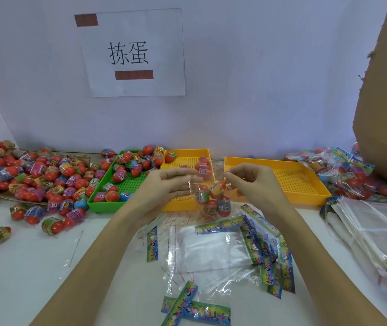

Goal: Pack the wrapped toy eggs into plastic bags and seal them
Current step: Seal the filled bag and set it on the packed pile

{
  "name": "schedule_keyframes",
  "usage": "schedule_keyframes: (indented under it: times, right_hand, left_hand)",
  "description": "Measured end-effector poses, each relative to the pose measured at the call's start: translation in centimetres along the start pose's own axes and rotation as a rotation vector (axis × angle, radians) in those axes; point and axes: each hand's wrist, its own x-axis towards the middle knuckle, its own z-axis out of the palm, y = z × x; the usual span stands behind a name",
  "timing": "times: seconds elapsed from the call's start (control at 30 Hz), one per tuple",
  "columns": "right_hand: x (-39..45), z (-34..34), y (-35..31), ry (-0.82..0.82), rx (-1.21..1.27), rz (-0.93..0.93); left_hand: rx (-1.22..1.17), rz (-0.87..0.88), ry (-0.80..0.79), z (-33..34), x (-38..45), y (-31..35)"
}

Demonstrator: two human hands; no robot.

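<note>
Both hands, left (166, 184) and right (253, 182), pinch the top of a clear bag (207, 182) above the middle yellow tray (187, 152), so its eggs (213, 201) hang low, probably freeing the mouth for sealing.

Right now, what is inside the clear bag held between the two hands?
The clear bag holds several wrapped toy eggs with red ends, bunched at its bottom. Their exact number cannot be told, because they overlap. The left hand and right hand pinch its top.
</note>
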Motion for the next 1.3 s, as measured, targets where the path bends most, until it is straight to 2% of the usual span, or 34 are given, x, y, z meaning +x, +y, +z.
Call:
schedule_keyframes:
  times: [0.07,0.2,0.37,0.67,0.9,1.07,1.3]
  right_hand:
    - [0.1,-0.2,0.0,-0.004,0.016,-0.004]
    - [0.1,-0.2,-0.1,-0.030,0.038,-0.006]
    - [0.1,-0.8,-0.1,-0.029,0.121,-0.013]
    - [0.0,-1.3,0.1,-0.159,0.281,0.030]
    - [0.2,-1.2,0.1,-0.161,0.286,0.049]
    - [0.3,-1.3,0.1,-0.157,0.281,0.025]
    - [0.2,-1.2,0.1,-0.158,0.246,-0.049]
  left_hand:
    - [0.076,0.053,0.002,0.0,-0.1,-0.4]
    - [0.097,0.097,0.159,0.2,0.0,-0.8]
    - [0.098,0.140,0.198,-0.2,0.2,-1.0]
    - [0.062,0.136,0.109,-1.4,0.1,-0.6]
    - [0.145,0.153,0.054,-1.7,-0.2,-0.1]
    - [0.183,0.260,0.066,-1.4,-0.4,0.1]
    - [0.354,0.410,0.062,-1.4,-0.8,0.2]
